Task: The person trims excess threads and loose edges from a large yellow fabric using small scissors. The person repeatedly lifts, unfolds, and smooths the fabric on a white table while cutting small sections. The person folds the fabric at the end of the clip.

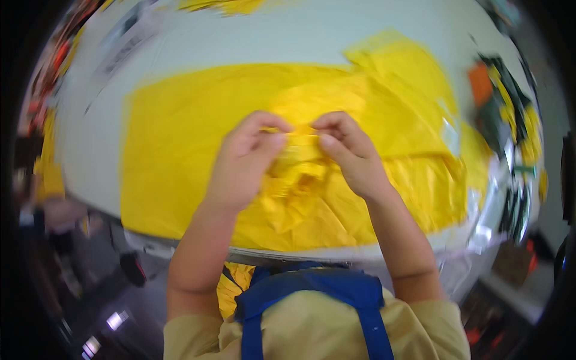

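Observation:
A large sheet of yellow fabric (180, 150) lies spread over a pale table (270, 36). In the middle of it a crumpled yellow fold (297, 180) rises toward me. My left hand (243, 162) and my right hand (351, 153) are both closed on the top edge of that fold, fingertips pinching it a few centimetres apart, with a short taut strip of cloth between them. The picture is blurred by motion.
More yellow fabric (402, 60) is piled at the back right. Dark, orange and yellow items (498, 102) sit at the table's right edge, with clear plastic sheeting (480, 228) hanging off the near right corner. Papers (126, 45) lie at the back left. Yellow cloth (234, 288) hangs below the front edge.

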Demonstrator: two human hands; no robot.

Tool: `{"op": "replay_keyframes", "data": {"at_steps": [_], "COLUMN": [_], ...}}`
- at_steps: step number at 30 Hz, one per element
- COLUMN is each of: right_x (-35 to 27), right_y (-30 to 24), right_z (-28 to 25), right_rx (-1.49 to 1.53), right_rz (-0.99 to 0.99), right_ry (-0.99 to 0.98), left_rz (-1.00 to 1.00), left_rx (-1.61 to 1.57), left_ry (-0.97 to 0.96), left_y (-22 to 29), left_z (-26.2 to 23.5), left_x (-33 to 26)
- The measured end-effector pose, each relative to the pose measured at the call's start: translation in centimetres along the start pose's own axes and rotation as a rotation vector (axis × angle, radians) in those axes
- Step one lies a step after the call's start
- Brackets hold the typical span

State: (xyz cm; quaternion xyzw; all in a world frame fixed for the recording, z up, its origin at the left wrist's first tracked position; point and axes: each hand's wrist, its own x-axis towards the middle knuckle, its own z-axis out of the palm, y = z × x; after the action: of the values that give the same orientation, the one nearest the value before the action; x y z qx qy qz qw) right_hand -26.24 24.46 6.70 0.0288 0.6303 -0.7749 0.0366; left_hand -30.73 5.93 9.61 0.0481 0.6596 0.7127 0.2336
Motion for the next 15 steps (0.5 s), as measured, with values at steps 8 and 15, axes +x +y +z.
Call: {"op": "replay_keyframes", "data": {"at_steps": [8, 15], "right_x": [-22.5, -35.2], "right_y": [6.4, 12.6], "right_z": [-29.6, -41.6], "right_rx": [-0.771, -1.095], "right_rz": [-0.071, 0.622], "right_ry": [1.469, 1.563], "left_rz": [0.007, -0.048], "left_rx": [0.245, 0.378], "left_ry": [0.010, 0.004], "left_y": [-2.0, -2.6], "left_z": [1.3, 2.3], "left_x": [-4.3, -6.5]}}
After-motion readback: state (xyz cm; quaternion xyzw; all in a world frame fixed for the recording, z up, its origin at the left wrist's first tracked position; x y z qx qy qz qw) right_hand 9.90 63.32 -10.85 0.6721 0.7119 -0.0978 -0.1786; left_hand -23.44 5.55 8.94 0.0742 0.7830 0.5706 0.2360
